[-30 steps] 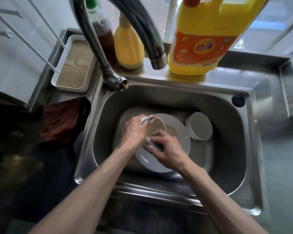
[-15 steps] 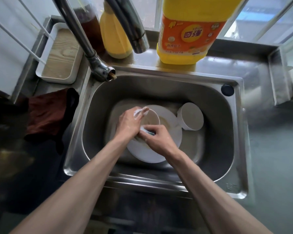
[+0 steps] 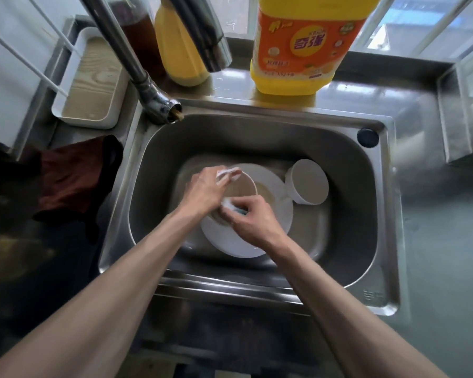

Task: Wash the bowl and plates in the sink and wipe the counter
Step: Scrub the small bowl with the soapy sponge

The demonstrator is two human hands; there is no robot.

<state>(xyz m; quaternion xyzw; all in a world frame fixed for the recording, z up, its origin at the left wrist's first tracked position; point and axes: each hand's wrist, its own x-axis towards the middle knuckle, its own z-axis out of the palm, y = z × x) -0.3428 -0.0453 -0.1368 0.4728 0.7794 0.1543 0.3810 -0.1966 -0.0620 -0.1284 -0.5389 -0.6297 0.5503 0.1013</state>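
While the left hand grips the rim of a small bowl, its fingers curled over the edge and flecked with foam, the right hand pinches a soapy sponge against the bowl's near side. The bowl sits on a white plate in the steel sink. A second white bowl lies tipped just beside the plate. This looks like the scrubbing step, early in the task. The next move probably calls for rinsing under the tap, which shows no running water. A yellow detergent jug stands behind the sink by a window. A dark red cloth lies left of the sink, and grey counter spreads right.
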